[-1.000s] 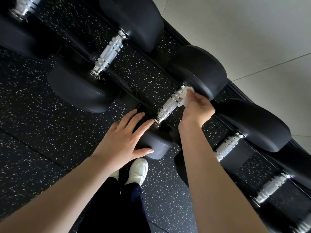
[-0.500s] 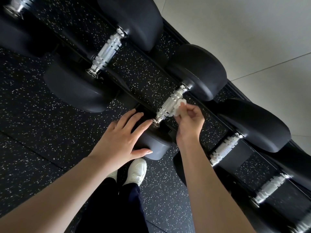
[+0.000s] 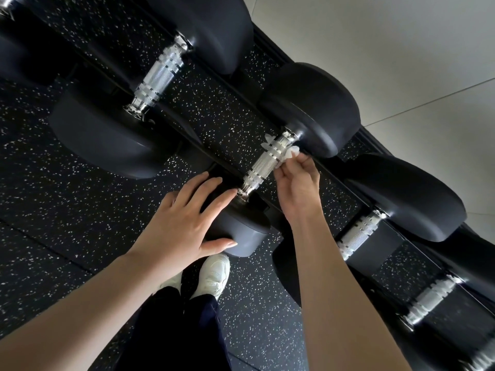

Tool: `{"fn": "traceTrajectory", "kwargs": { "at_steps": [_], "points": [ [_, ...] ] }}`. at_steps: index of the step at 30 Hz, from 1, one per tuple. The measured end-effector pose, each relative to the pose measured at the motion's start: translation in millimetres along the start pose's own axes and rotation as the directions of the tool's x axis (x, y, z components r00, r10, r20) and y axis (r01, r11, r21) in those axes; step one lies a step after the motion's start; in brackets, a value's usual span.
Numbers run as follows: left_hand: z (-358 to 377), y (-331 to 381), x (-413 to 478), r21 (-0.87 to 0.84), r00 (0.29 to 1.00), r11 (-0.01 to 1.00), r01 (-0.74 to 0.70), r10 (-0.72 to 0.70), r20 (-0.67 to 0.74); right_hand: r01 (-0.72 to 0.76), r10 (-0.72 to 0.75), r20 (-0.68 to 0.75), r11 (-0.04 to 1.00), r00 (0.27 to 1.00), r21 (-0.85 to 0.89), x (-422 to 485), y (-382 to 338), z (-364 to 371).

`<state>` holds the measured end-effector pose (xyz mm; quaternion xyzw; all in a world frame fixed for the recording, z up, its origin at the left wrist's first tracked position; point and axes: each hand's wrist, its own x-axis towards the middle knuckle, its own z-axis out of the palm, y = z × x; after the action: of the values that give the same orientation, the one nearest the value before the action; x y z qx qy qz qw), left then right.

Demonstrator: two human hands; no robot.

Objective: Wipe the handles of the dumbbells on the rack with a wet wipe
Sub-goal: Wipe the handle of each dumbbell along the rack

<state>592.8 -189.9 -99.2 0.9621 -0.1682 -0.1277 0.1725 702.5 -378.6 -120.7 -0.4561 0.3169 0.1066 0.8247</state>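
Black dumbbells with knurled chrome handles lie side by side on a dark rack [image 3: 270, 56]. My right hand [image 3: 298, 180] pinches a small white wet wipe [image 3: 288, 153] against the right side of the middle dumbbell's handle [image 3: 265, 163], near its far head [image 3: 318, 108]. A bit of wipe also pokes out on the handle's left side. My left hand [image 3: 182, 223] lies flat with fingers spread on that dumbbell's near head [image 3: 246, 234]. Neighbouring handles show at upper left [image 3: 158, 76] and right [image 3: 359, 234].
Black rubber flooring with white specks [image 3: 67, 204] spreads below the rack. A pale tiled wall [image 3: 388, 44] rises behind it. My white shoes [image 3: 211, 274] and dark trousers stand right under the middle dumbbell. Another handle [image 3: 431, 298] lies at lower right.
My right hand slid the wipe from the handle's far end down towards the middle, then back up near the far head. My left hand stayed on the near head.
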Motion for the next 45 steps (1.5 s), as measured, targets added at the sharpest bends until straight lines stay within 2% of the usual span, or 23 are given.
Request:
{"fn": "traceTrajectory", "kwargs": {
  "at_steps": [8, 11, 18, 26, 31, 37, 40, 43, 45],
  "points": [
    [0, 0, 0, 0.014, 1.0, 1.0, -0.004, 0.004, -0.017, -0.078, 0.083, 0.175, 0.996, 0.981, -0.032, 4, -1, -18],
    [0, 1, 0, 0.017, 1.0, 1.0, -0.003, 0.003, -0.02, -0.111, 0.132, 0.229, 0.989, 0.964, -0.102, -3, 5, -23],
    [0, 1, 0, 0.027, 1.0, 1.0, 0.001, -0.001, -0.005, -0.181, 0.195, 0.236, 0.98, 0.952, -0.077, -14, 18, -28],
    [-1, 1, 0, 0.028, 1.0, 1.0, -0.002, 0.002, -0.004, -0.189, 0.313, 0.224, 0.876, 0.923, -0.443, -26, 16, -30],
    [-2, 2, -1, -0.002, 1.0, 1.0, 0.006, -0.006, 0.007, -0.06, 0.175, 0.116, 0.764, 0.978, -0.642, -40, 16, -22],
    [-3, 0, -2, -0.054, 1.0, 0.998, 0.028, -0.028, 0.013, -0.052, -0.022, -0.094, 0.695, 0.995, -0.718, -61, 24, -4],
    [0, -1, -2, -0.076, 0.999, 0.996, 0.037, -0.037, 0.005, -0.021, -0.156, -0.128, 0.553, 0.98, -0.833, -65, 28, 2],
    [2, -2, -2, -0.105, 0.999, 0.994, 0.026, -0.029, -0.025, 0.03, -0.274, -0.089, 0.403, 0.958, -0.915, -71, 30, 9],
    [3, -2, -2, -0.127, 0.999, 0.992, 0.018, -0.024, -0.046, 0.053, -0.307, -0.062, 0.353, 0.95, -0.934, -73, 29, 12]
  ]
}}
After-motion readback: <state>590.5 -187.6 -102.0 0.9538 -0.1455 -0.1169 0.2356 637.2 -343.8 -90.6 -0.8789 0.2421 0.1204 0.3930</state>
